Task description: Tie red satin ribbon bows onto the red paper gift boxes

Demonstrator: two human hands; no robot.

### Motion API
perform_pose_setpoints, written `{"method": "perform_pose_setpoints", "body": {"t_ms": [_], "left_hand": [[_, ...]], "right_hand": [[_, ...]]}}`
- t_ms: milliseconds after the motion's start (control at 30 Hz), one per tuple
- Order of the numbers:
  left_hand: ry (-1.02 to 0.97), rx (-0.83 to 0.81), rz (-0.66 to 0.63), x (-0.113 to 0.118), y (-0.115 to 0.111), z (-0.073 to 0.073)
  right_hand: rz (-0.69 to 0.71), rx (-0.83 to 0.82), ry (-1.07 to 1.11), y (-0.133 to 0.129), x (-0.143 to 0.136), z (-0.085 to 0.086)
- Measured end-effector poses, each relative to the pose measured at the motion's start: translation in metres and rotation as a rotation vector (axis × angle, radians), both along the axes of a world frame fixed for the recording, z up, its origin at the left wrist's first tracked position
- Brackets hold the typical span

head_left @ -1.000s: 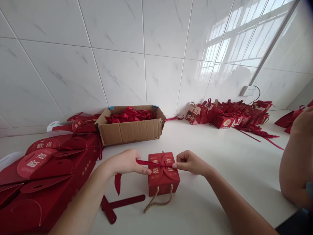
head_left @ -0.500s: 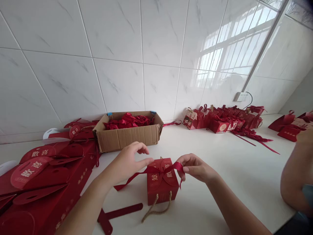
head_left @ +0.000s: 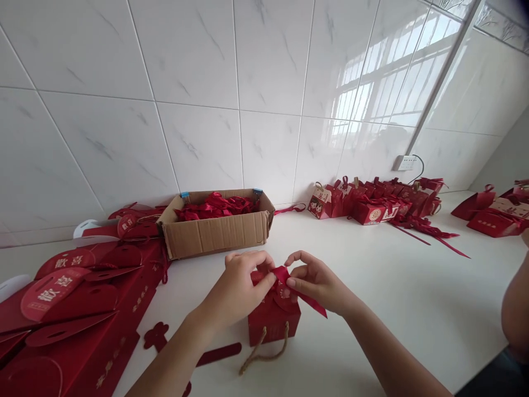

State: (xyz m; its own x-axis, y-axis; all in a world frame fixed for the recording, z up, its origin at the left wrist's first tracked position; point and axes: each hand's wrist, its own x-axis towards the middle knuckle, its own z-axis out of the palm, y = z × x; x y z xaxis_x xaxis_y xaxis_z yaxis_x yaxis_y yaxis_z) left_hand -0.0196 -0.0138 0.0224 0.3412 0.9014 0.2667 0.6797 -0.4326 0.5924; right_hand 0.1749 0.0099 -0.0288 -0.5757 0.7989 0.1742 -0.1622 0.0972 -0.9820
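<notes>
A small red gift box [head_left: 274, 322] with a twisted rope handle [head_left: 268, 357] stands in front of me on the white table. Across its top runs a shiny red ribbon [head_left: 281, 274], raised in a loop between my hands. My left hand [head_left: 246, 284] pinches the ribbon between thumb and fingers at the box's top left, hiding part of the lid. From the right, my right hand [head_left: 320, 282] has thumb and fingertips closed on the ribbon. One ribbon tail [head_left: 316, 307] slants down below the right fingers.
A cardboard box [head_left: 217, 237] full of red ribbons stands against the tiled wall. Large red boxes [head_left: 88, 314] are stacked at left. Dark red strips [head_left: 219, 354] lie beside my left forearm. Several small gift boxes [head_left: 376, 212] stand back right. Another person's arm [head_left: 514, 298] shows at right.
My left hand has moved right and closed on the ribbon. My right hand has shifted slightly left, bringing the ribbon in to a loop over the box. The other person's arm moved right.
</notes>
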Motion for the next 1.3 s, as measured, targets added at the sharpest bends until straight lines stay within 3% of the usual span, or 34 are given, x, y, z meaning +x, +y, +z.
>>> {"method": "perform_pose_setpoints", "body": {"t_ms": [133, 233, 367, 500, 633, 833, 1000, 1133, 1300], "left_hand": [[-0.086, -0.028, -0.015, 0.002, -0.004, 0.003], [-0.185, -0.135, -0.046, -0.001, -0.003, 0.005], [-0.185, -0.193, 0.075, -0.016, 0.007, -0.001], [-0.066, -0.432, 0.191, -0.029, 0.018, -0.011], [-0.009, -0.571, 0.174, -0.033, 0.023, -0.019], [0.157, -0.457, 0.190, -0.046, 0.026, -0.020], [0.146, -0.276, 0.129, -0.039, 0.009, 0.001], [0.182, -0.152, -0.008, -0.032, -0.008, 0.016], [0.194, -0.147, 0.004, -0.032, -0.015, 0.015]], "right_hand": [[-0.148, 0.189, -0.209, -0.005, -0.010, -0.002], [-0.234, 0.244, -0.209, -0.006, -0.017, -0.005], [-0.372, 0.350, -0.228, -0.006, -0.020, -0.010], [-0.336, 0.287, -0.215, -0.006, -0.020, -0.015], [-0.232, 0.137, -0.104, -0.009, -0.021, -0.014], [-0.203, 0.016, -0.031, -0.014, -0.025, -0.008], [-0.267, -0.076, -0.055, -0.017, -0.027, -0.007], [-0.356, 0.011, -0.120, -0.019, -0.030, -0.006], [-0.386, 0.111, -0.157, -0.023, -0.033, -0.003]]}}
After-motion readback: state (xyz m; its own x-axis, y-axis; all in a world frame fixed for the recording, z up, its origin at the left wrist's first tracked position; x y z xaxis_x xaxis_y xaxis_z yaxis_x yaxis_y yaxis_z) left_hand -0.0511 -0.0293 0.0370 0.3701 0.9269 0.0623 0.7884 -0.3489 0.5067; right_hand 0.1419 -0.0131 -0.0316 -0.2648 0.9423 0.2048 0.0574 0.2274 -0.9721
